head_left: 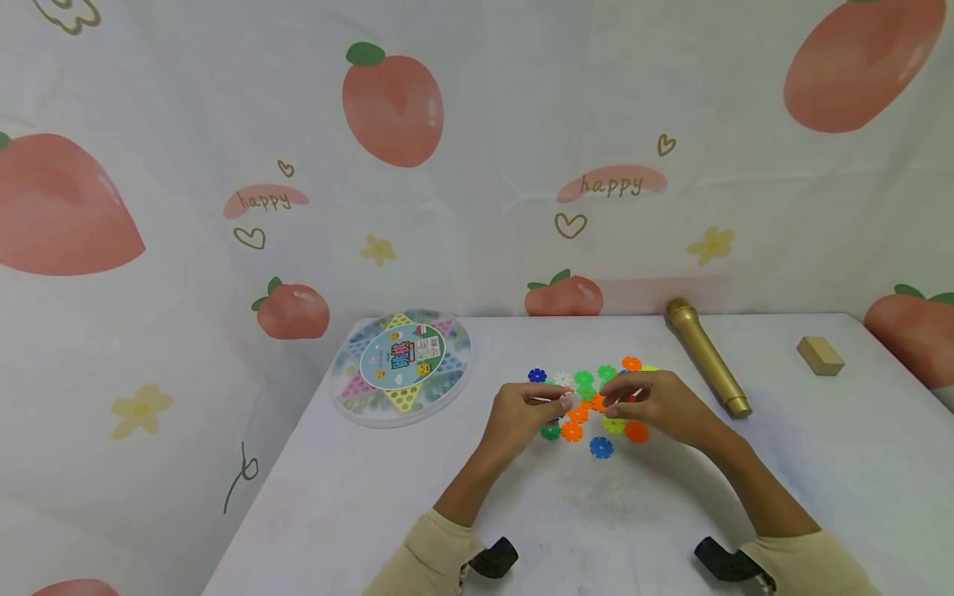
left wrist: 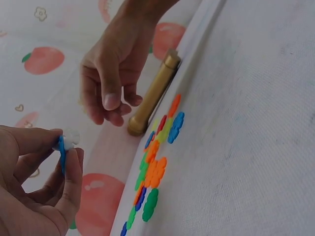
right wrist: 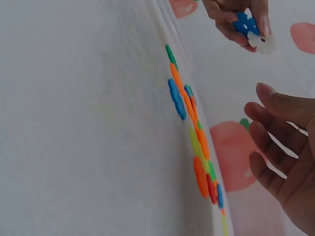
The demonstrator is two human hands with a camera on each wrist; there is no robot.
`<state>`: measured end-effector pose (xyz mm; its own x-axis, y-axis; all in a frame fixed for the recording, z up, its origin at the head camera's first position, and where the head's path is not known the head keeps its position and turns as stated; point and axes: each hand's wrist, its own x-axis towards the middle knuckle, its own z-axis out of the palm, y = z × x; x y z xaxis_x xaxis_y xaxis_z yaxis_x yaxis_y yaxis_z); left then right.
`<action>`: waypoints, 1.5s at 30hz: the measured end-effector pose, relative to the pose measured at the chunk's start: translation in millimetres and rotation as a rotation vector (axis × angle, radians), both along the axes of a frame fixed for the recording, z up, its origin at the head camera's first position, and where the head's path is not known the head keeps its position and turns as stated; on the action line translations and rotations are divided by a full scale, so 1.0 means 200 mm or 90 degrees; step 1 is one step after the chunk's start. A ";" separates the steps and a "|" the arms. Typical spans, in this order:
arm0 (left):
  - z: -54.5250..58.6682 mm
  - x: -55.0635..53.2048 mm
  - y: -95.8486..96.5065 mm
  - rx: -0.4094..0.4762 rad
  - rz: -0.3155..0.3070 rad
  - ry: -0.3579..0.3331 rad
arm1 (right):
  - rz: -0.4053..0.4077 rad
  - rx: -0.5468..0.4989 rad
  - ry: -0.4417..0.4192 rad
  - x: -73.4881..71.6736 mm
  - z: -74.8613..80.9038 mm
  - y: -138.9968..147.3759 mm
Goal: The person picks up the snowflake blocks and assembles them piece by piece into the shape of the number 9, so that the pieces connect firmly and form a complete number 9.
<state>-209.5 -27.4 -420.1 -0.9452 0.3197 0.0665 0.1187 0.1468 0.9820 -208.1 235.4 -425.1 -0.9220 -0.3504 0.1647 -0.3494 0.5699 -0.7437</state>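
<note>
In my left hand (head_left: pixel 524 415), thumb and fingers pinch a blue snowflake disc (right wrist: pixel 245 23) together with a white snowflake disc (right wrist: pixel 262 43); the two discs touch at their edges. My right hand (head_left: pixel 661 404) is raised beside them with bent, spread fingers, and the right wrist view shows nothing between its thumb and fingertips. Below both hands, several loose snowflake discs lie scattered on the table, among them a blue one (head_left: pixel 601 448), an orange one (head_left: pixel 637 432) and a dark green one (left wrist: pixel 150 205). The hands partly hide some discs in the head view.
A round clear-lidded game box (head_left: pixel 402 368) lies at the table's back left. To the right of the discs are a gold microphone-shaped object (head_left: pixel 708 358) and a small wooden-coloured block (head_left: pixel 821 356). The white table (head_left: pixel 358 513) backs onto a peach-printed cloth (head_left: pixel 477 232).
</note>
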 end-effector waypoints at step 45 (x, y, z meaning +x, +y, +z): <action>-0.02 -0.01 -0.02 -0.054 0.017 0.008 | 0.040 0.070 -0.161 -0.05 -0.08 0.17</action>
